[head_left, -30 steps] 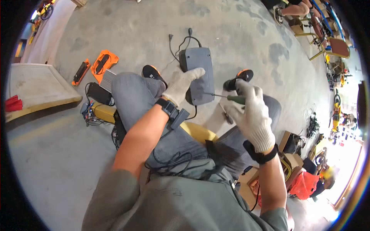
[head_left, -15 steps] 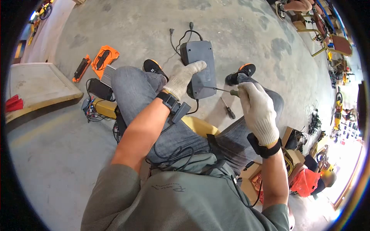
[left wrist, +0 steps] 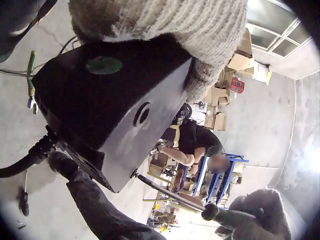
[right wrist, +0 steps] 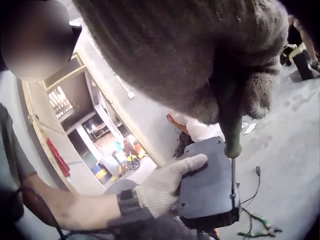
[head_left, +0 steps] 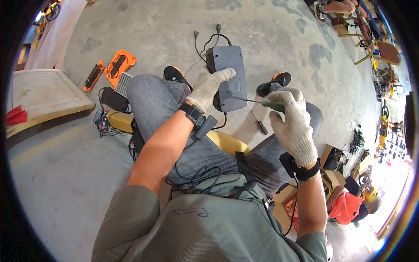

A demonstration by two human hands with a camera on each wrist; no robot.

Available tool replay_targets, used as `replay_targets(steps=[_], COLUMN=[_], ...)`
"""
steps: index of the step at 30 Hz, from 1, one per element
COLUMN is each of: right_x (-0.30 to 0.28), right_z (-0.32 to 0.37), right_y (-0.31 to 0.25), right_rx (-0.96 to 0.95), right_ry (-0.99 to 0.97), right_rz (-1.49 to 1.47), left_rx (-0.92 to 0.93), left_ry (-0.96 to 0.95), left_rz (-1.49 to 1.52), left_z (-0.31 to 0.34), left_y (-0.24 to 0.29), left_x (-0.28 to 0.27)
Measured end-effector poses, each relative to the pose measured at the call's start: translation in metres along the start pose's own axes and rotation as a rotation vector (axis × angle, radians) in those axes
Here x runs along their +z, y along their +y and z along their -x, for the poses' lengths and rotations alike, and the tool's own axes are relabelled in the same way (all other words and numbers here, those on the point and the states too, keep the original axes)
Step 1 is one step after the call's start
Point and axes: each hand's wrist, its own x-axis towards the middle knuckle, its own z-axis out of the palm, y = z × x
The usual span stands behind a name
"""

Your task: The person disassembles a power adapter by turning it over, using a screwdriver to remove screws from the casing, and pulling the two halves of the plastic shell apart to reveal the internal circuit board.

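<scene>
My gloved left hand [head_left: 209, 89] grips a dark grey box-shaped power unit [head_left: 232, 83] by its left side, the thumb lying across the flat, labelled face. Cords come out of both ends of the unit. My gloved right hand [head_left: 293, 124] holds a green-handled screwdriver [head_left: 273, 105] between thumb and fingers. Its thin shaft runs left to the unit. In the right wrist view the screwdriver's tip meets a corner screw hole [right wrist: 232, 195]. The left wrist view shows the unit's dark end [left wrist: 75, 100] with a thick cord, and the left glove wrapped over its edge.
A second screwdriver [head_left: 262, 126] lies on the floor between my legs. Green-and-yellow pliers [right wrist: 260, 225] lie beyond the unit. Left of my knee are an orange case part [head_left: 120, 67], a black adapter [head_left: 114, 100] and a pale panel [head_left: 48, 94]. Boxes and a chair [head_left: 387, 52] stand right.
My right fingers have regrouped on the screwdriver handle, closing over it half a second ago and now spread more, with the thumb lower. The left hand keeps its hold. The unit sits slightly higher in view.
</scene>
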Motion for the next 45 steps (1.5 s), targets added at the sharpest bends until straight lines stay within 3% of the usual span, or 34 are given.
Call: replay_targets(steps=[3, 5, 9, 11, 15, 17, 18, 20, 23, 27, 29, 30, 32, 33, 35, 39, 41, 45], right_x=[0.000, -0.012, -0.005, -0.005, 0.000, -0.008, -0.008, -0.004, -0.003, -0.002, -0.010, -0.009, -0.004, -0.003, -0.002, 0.000, -0.005, -0.002], right_z=[-0.004, -0.010, -0.005, -0.003, -0.005, -0.012, -0.010, -0.004, -0.001, -0.004, -0.012, -0.009, -0.002, -0.001, 0.000, -0.002, -0.004, 0.001], right_y=[-0.013, -0.013, 0.000, -0.001, -0.012, -0.009, -0.005, 0.004, 0.001, -0.012, -0.008, -0.006, 0.000, 0.000, -0.003, -0.011, 0.000, 0.003], right_rx=[0.063, 0.459, 0.258, 0.035, 0.089, 0.438, 0.438, 0.190, 0.059, 0.235, 0.466, 0.467, 0.232, 0.234, 0.062, 0.158, 0.277, 0.155], right_ry=[0.158, -0.209, -0.131, 0.019, 0.138, -0.211, -0.211, -0.142, -0.016, 0.030, -0.290, -0.289, -0.101, -0.097, 0.040, 0.118, -0.139, -0.053], right_rz=[0.026, -0.167, -0.102, -0.057, 0.028, -0.113, -0.114, -0.050, -0.109, -0.051, -0.094, -0.096, -0.199, -0.197, -0.102, -0.110, -0.174, -0.214], left_rx=[-0.026, -0.022, -0.021, -0.047, -0.065, -0.088, -0.087, -0.066, -0.085, -0.072, -0.066, -0.066, -0.076, -0.076, -0.089, -0.067, -0.084, -0.090], left_ry=[-0.002, -0.005, -0.031, -0.016, -0.035, -0.055, -0.054, -0.053, -0.053, -0.051, -0.043, -0.044, -0.035, -0.040, -0.092, -0.094, -0.076, -0.062], left_rz=[-0.026, -0.063, -0.038, -0.041, -0.042, -0.069, -0.070, -0.009, 0.047, 0.008, -0.047, -0.049, -0.036, -0.037, -0.009, -0.025, -0.044, -0.051], left_z=[0.002, 0.005, 0.004, 0.003, 0.002, 0.002, 0.002, 0.004, 0.008, 0.005, 0.008, 0.008, 0.007, 0.008, 0.011, 0.011, 0.011, 0.010], left_y=[0.003, 0.007, 0.009, 0.007, 0.006, 0.007, 0.008, 0.008, 0.010, 0.008, 0.012, 0.012, 0.012, 0.013, 0.017, 0.019, 0.019, 0.017], left_x=[0.001, 0.003, 0.002, 0.001, 0.001, 0.001, 0.002, 0.004, 0.006, 0.005, 0.006, 0.006, 0.006, 0.006, 0.006, 0.008, 0.008, 0.007])
